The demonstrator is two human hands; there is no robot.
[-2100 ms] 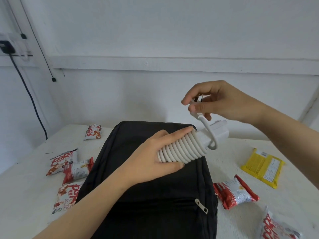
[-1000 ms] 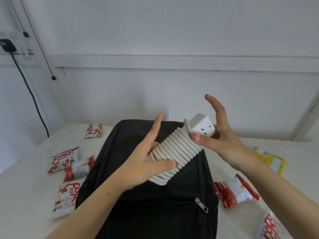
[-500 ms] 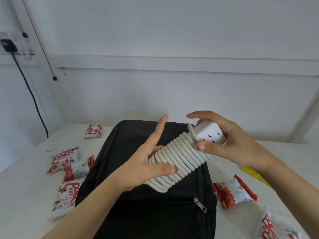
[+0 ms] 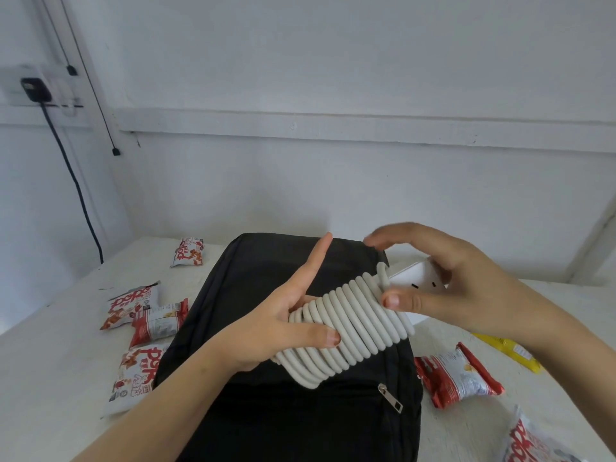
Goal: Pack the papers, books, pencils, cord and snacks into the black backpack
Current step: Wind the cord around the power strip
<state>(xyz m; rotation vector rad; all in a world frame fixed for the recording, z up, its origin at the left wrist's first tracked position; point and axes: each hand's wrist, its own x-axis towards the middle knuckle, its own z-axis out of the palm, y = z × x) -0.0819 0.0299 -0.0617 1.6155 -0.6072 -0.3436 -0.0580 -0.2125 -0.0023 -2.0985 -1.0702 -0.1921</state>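
1. Since half a second ago, the fingers of the right hand (image 4: 460,288) have lifted off the white socket block (image 4: 421,278) and now arch above it, blurred; the left hand has hardly moved.
2. On the left side of the table (image 4: 50,378) lie four snack packs (image 4: 153,323), not yet packed.
3. In the left hand (image 4: 283,331) the grip holds the cord (image 4: 350,328): the thumb lies across the coils, the forefinger points up, and the other fingers are hidden behind.
4. This cord is wound in tight thick loops around the block and is held above the black backpack (image 4: 266,411), which lies flat with its zipper pull (image 4: 390,396) at the closed end, as it seems.
5. I judge the bundle to be rather heavy and stiff in the middle but springy outside; the smooth loops may slide or unwind, so the hold should go across many coils, with the loose last turn pinned.
6. At the right hand the grip is wide, and only the thumb presses on the last coil beside the block.
7. Further right lie a red snack pack (image 4: 456,375) and a yellow packet (image 4: 513,353).
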